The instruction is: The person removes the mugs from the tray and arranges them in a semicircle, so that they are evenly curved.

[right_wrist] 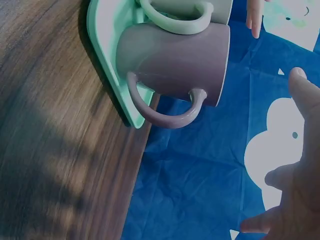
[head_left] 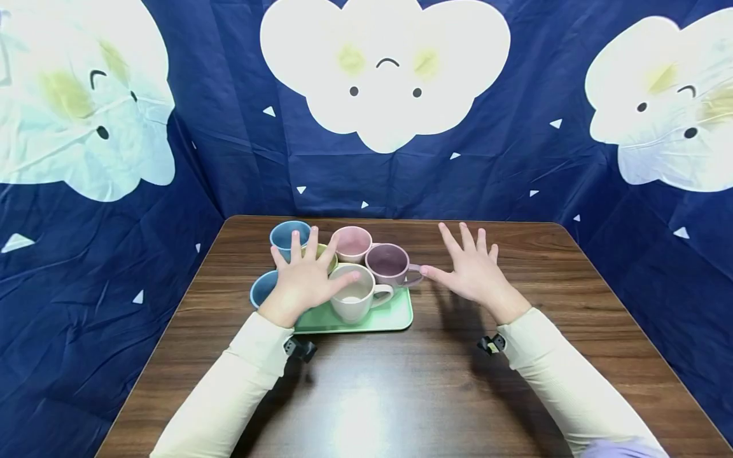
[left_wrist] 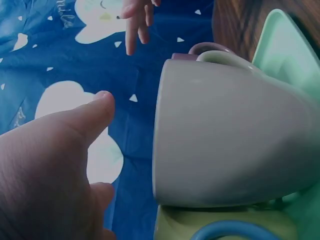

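Note:
Several mugs stand upright on a light green tray (head_left: pixel 395 318). A white mug (head_left: pixel 352 308) is at the front, its handle to the right, with a purple mug (head_left: pixel 385 270) behind it. A pink mug (head_left: pixel 352 245) and a blue mug (head_left: pixel 283 236) stand at the back. A second blue mug (head_left: pixel 262 289) and a yellow-green mug (head_left: pixel 328 259) are partly hidden by my left hand (head_left: pixel 303 277). That hand hovers over the mugs, fingers spread, holding nothing. My right hand (head_left: pixel 472 270) is right of the purple mug's handle (right_wrist: pixel 165 117), fingers spread and holding nothing.
The wooden table (head_left: pixel 515 381) carries the tray toward its far side. Dark blue cloth (head_left: pixel 240 159) with white cloud prints surrounds the far and side edges. Bare wood lies in front of the tray and to its right. A small dark device (head_left: pixel 300 348) sits at each wrist.

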Action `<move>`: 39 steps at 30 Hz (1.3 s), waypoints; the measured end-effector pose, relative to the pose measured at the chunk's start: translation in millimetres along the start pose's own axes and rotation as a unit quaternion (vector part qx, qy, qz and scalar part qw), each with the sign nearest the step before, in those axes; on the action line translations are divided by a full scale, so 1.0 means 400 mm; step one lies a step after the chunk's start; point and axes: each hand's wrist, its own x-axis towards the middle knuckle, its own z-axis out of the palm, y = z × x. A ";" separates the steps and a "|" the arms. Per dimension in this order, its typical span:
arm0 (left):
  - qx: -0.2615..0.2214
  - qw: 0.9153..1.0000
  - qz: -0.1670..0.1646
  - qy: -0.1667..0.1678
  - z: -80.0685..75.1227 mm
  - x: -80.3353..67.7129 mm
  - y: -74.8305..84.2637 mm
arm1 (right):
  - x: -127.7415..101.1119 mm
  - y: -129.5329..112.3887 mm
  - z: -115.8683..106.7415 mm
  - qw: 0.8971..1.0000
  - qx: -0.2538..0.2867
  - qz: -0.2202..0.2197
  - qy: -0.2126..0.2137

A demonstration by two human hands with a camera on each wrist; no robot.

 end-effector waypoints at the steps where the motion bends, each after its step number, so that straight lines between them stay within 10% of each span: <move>1: 0.002 1.000 0.001 0.004 -0.002 0.001 -0.003 | 0.002 0.002 0.001 1.000 0.006 -0.002 0.002; 10: -0.014 0.996 0.019 0.086 -0.034 -0.014 -0.050 | 0.025 0.001 0.019 0.994 0.096 -0.030 0.050; 19: -0.033 0.985 0.057 0.158 -0.049 -0.065 -0.130 | 0.053 0.003 0.088 0.967 0.212 -0.048 0.136; 25: -0.062 0.980 0.064 0.179 -0.042 -0.087 -0.190 | 0.069 -0.006 0.143 0.937 0.294 -0.045 0.181; 39: -0.165 0.977 0.071 0.116 0.024 -0.124 -0.307 | 0.084 -0.033 0.256 0.853 0.483 -0.010 0.198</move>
